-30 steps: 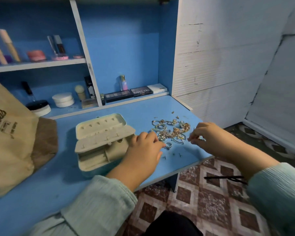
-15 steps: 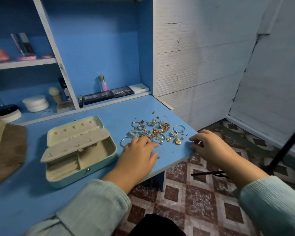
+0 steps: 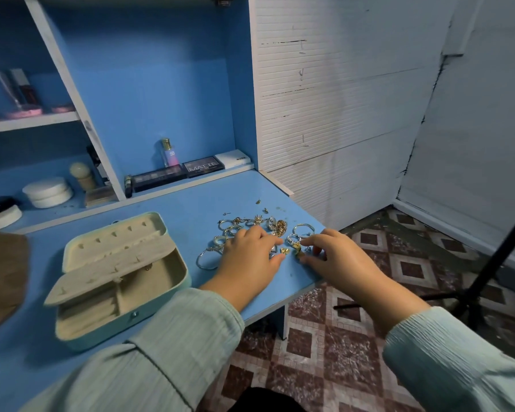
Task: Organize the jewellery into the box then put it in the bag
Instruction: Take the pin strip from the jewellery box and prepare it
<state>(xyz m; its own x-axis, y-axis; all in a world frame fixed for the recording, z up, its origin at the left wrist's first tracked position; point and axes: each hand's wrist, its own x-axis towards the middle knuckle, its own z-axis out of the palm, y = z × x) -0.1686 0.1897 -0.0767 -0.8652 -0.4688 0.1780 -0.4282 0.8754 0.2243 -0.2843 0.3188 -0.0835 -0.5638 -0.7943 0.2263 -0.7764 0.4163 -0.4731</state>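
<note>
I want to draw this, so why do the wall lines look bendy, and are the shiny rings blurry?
Head view: the wide-angle lens bows the white ribbed wall and blue shelf frame toward the edges; the pile of gold and silver rings on the blue tabletop is fairly sharp with small glints; the pale green sleeves are soft.

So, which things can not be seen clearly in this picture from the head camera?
- Loose gold and silver jewellery on the blue table: partly hidden under the left hand; single pieces too small to name.
- Right hand: fingertips touch a small gold piece; a real pinch cannot be told.
- Open pale green jewellery box: the flap hides the space beneath.
- Brown bag: cut off by the left edge.
</note>
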